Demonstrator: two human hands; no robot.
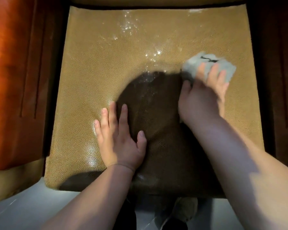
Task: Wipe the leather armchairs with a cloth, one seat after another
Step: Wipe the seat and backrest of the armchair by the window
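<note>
Nearest: pale floor [28,211] and what looks like the person's feet under the seat's front edge — blurred, can't say more; left hand [121,140] lies flat on the front-centre of the seat cushion [83,90], fingers straight and spread, holding nothing — reads as a brace; the front strip beside it shows a dull sheen but no clear streaks, so I judge it not properly wiped yet, though the person's shadow covers much of the centre and hides the finish there; right hand [204,98] is further in, on the right half of the cushion, fingers curled over a bunched grey cloth [211,67] and pressing it onto the leather; cloth edges are motion-blurred, so probably mid-stroke; beyond it, wet glints and smears run from mid-cushion up to the back edge — that zone looks already covered; left half and right margin look drier; backrest [156,0] only a sliver at the top, state unknown; wooden armrest [15,72] on the left shows no wipe marks I can make out; estimate: this seat roughly half done, front and sides left, plus arms and back if counted; no other armchairs in view, so their progress can't be told
</note>
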